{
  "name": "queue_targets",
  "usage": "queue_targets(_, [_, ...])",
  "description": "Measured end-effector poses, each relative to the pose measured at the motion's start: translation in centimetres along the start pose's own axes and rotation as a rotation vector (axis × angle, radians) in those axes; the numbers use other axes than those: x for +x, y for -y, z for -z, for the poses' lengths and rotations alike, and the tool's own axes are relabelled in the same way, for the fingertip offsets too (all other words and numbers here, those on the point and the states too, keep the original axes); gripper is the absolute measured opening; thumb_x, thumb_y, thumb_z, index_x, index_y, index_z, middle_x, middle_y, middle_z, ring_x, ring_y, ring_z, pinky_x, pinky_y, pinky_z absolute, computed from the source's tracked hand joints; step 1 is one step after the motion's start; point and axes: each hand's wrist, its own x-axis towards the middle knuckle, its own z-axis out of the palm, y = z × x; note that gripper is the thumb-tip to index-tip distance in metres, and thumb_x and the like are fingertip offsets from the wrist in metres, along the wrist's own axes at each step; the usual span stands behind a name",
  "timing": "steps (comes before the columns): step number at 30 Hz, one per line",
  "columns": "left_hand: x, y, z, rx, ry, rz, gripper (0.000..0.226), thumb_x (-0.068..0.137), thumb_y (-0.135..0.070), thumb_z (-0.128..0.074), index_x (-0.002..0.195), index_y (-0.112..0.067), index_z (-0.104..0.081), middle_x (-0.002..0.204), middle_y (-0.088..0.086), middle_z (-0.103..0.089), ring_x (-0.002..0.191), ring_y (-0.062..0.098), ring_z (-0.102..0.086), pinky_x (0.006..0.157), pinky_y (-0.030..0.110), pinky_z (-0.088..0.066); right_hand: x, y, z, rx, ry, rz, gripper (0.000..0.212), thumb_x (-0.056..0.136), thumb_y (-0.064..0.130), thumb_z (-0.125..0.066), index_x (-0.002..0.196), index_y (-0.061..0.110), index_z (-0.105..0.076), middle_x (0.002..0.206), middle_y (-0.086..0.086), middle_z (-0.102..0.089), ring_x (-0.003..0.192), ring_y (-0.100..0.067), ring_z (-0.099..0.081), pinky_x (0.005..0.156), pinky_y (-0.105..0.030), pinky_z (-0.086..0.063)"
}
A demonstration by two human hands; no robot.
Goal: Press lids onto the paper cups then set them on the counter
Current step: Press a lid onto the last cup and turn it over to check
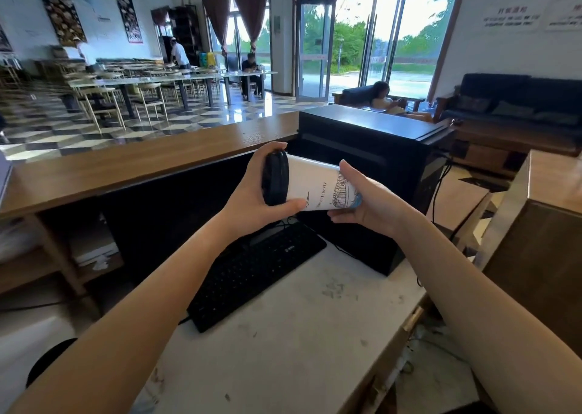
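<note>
paper cup (pixel 318 186): "Liberty" (printed sideways, letters before it unclear) | wall signs (pixel 510 19): blurred; keyboard logo (pixel 288 249): unreadable

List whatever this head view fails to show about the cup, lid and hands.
- Lid seating, head view: the left hand wraps the black lid and hides part of its rim, so full seating cannot be told.
- Base of the paper cup: covered by the grip of the right hand.
- Cup contents: closed off by the lid and the cup wall.
- Cup lettering: small and partly under a thumb.

Cup (pixel 315 183) base hidden in R hand (pixel 373 204).
</note>
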Motion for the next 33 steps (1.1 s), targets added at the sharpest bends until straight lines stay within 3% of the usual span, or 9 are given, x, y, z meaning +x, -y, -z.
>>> queue_targets(4, [0.2, 0.4, 1.3, -0.272, 0.160, 0.250, 0.074, 0.064, -0.050, -0.068, 0.128, -0.054, -0.030, 0.139, -0.014, -0.041, 0.114, -0.003, -0.051, 0.081, 0.017, -0.051, -0.5, -0.8, 0.3, 0.000, -0.014, 0.157, 0.026, 0.090, 0.034, -0.056, 0.111, 0.019, -0.050, 0.101, -0.005, -0.058, 0.087, -0.017, -0.064, 0.070, -0.032, -0.059])
queue_targets(8, [-0.1, 1.2, 1.5, -0.616, 0.193, 0.647, 0.061, 0.065, -0.042, -0.069, 0.123, -0.034, -0.050, 0.119, -0.001, -0.055, 0.096, 0.016, -0.060, 0.060, 0.032, -0.056, -0.9, -1.4, -0.1, -0.153, 0.018, 0.288, 0.033, 0.090, 0.022, -0.058, 0.120, 0.025, -0.046, 0.106, -0.002, -0.060, 0.097, -0.018, -0.064, 0.077, -0.033, -0.058])
queue_targets(11, [-0.5, 1.4, 1.3, -0.633, 0.188, 0.674, 0.052, 0.059, -0.031, -0.073, 0.108, -0.024, -0.058, 0.107, 0.005, -0.058, 0.091, 0.021, -0.061, 0.058, 0.036, -0.056, -0.8, -2.0, -0.5, -0.135, 0.001, 0.303, 0.047, 0.086, 0.023, -0.061, 0.129, 0.030, -0.041, 0.108, -0.002, -0.061, 0.100, -0.019, -0.063, 0.082, -0.035, -0.057])
queue_targets(16, [-2.3, 0.9, -0.4, -0.470, 0.041, 0.607, 0.045, 0.062, -0.036, -0.076, 0.101, -0.028, -0.056, 0.106, 0.001, -0.061, 0.090, 0.016, -0.065, 0.066, 0.035, -0.057, -0.9, -5.6, -2.8, 0.487, -0.005, 0.142, 0.052, 0.081, 0.035, -0.058, 0.127, 0.012, -0.050, 0.118, -0.012, -0.063, 0.107, -0.024, -0.062, 0.092, -0.038, -0.054])
queue_targets(19, [-4.4, 1.2, -1.9, -0.488, -0.038, 0.582, 0.042, 0.071, -0.030, -0.077, 0.106, -0.027, -0.053, 0.109, -0.001, -0.062, 0.094, 0.014, -0.065, 0.076, 0.033, -0.057, -0.7, -6.2, -4.4, 0.634, 0.042, 0.173, 0.045, 0.085, 0.034, -0.054, 0.121, 0.007, -0.054, 0.120, -0.016, -0.061, 0.114, -0.028, -0.058, 0.102, -0.043, -0.046])
queue_targets(25, [-4.6, 3.5, -0.6, -0.126, 0.109, 0.490, 0.067, 0.070, -0.035, -0.078, 0.129, -0.033, -0.046, 0.122, -0.015, -0.058, 0.108, -0.001, -0.057, 0.092, 0.020, -0.048, 0.8, -4.2, -4.3, 0.319, -0.050, 0.216, 0.055, 0.077, 0.020, -0.070, 0.126, 0.007, -0.050, 0.124, -0.018, -0.062, 0.115, -0.032, -0.061, 0.100, -0.049, -0.048])
queue_targets(28, [-3.0, 4.8, -0.8, 0.054, 0.185, 0.424, 0.077, 0.072, -0.025, -0.079, 0.138, -0.023, -0.040, 0.124, -0.011, -0.056, 0.109, 0.001, -0.055, 0.087, 0.013, -0.045, 2.0, -3.6, -5.1, 0.041, -0.133, 0.246, 0.058, 0.070, 0.019, -0.078, 0.122, 0.015, -0.052, 0.117, -0.013, -0.066, 0.107, -0.027, -0.065, 0.093, -0.047, -0.053])
queue_targets(31, [-1.4, 6.0, -2.0, 0.165, 0.108, 0.403, 0.077, 0.071, -0.025, -0.080, 0.136, -0.021, -0.040, 0.113, -0.012, -0.054, 0.101, 0.003, -0.052, 0.071, 0.008, -0.041, 4.0, -3.2, -6.0, -0.181, -0.250, 0.266, 0.060, 0.069, 0.019, -0.082, 0.120, 0.018, -0.050, 0.114, -0.006, -0.065, 0.104, -0.021, -0.065, 0.089, -0.041, -0.055])
queue_targets(33, [-0.3, 7.2, -2.7, 0.175, 0.061, 0.455, 0.079, 0.070, -0.027, -0.080, 0.136, -0.018, -0.038, 0.112, -0.009, -0.053, 0.100, 0.006, -0.049, 0.078, 0.014, -0.039, 5.6, -3.1, -6.0, -0.291, -0.278, 0.279, 0.060, 0.068, 0.022, -0.083, 0.117, 0.019, -0.049, 0.114, -0.004, -0.064, 0.104, -0.019, -0.063, 0.087, -0.037, -0.056])
